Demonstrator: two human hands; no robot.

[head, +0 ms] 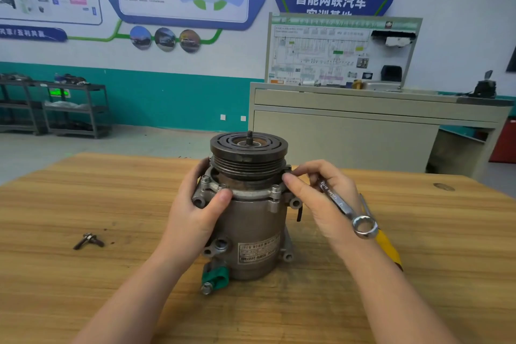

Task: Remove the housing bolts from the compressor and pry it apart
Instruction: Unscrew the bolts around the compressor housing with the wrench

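Standing upright mid-surface: compressor point(251, 220), pulley point(248, 155) on top, label facing near. Left hand point(195, 204) wraps compressor's left flange, thumb pressed near housing bolt point(222, 186). Right hand point(321, 195) at right flange, thumb and forefinger pinching bolt there; wrench point(346, 208) tucked in same hand, ring end pointing near-right. Both grips clamped. Two removed bolts point(88, 240) lie on wooden surface point(83, 288), left of compressor, well apart.
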